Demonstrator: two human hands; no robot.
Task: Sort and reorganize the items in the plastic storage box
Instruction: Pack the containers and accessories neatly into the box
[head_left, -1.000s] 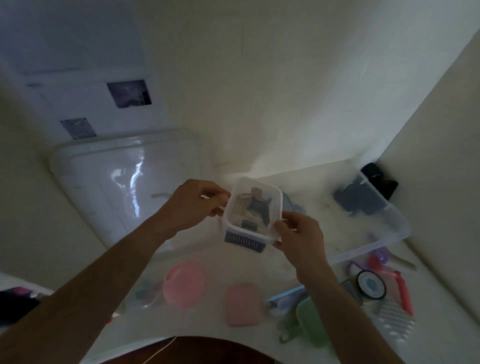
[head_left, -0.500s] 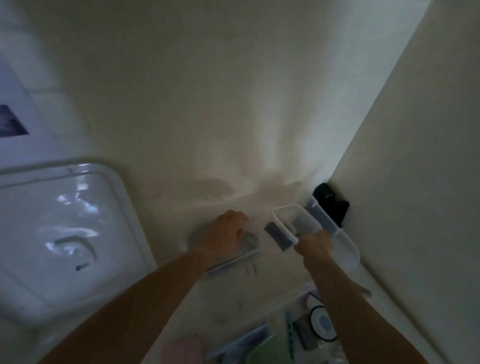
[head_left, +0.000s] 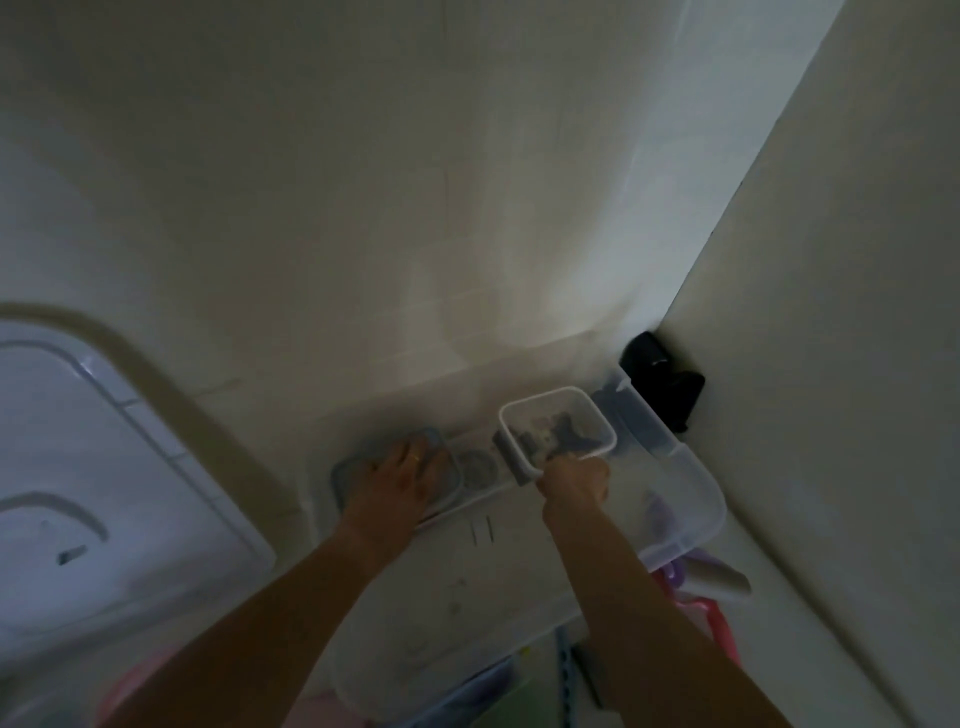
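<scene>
Plastic storage box (head_left: 696, 499), big and see-through, sits on the floor in the corner where two pale walls meet. Its far edge is right against the back wall. Its right end is close to the side wall, so there is little room at 3 o'clock. The middle of the box floor is bare and has room to move in.

One small clear tub (head_left: 558, 431) hangs over the box at about 1 o'clock from the picture's middle. It holds small dark bits, too blurry to count. The right hand (head_left: 574, 478) grips its near corner with curled fingers. One flat grey-rimmed lid (head_left: 348, 475) lies in the box to the left of the tub, at 9 o'clock from it. The left hand (head_left: 405, 478) rests on that lid with fingers spread. One round grey thing (head_left: 478, 467) lies between the lid and the tub. Two thin dark pins (head_left: 480, 532) lie on the box floor near the hands.

One black thing (head_left: 665, 384) sits in the corner at 2 o'clock. One big white lid (head_left: 78, 467) lies at 9 o'clock, well apart from the box. Pink and purple things (head_left: 696, 587) lie just outside the box at 4 o'clock.

One second ago both hands held the tub up near the chest. Now it is farther away, and only the right hand holds it.
</scene>
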